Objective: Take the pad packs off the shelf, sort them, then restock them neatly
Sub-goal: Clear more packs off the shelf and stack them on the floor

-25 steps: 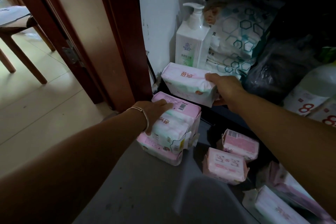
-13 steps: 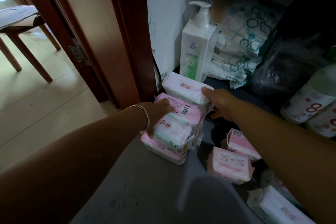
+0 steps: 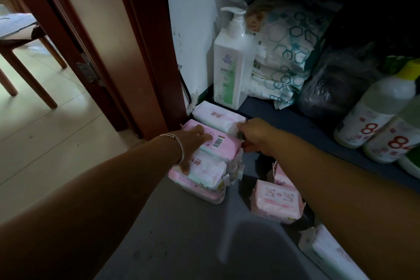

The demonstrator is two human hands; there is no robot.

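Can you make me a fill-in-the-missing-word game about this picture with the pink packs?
1. The left hand rests on a stack of ____ pad packs.
2. The right hand holds a white pack at its ____ end.
3. The pump bottle stands ____ on the shelf.

Missing words: pink; right; upright

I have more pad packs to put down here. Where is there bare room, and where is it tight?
Bare grey surface lies in front of the pink stack, left of the pink pack. A dark shelf strip runs between pump bottle and right hand. The right side is crowded with packs and bottles.
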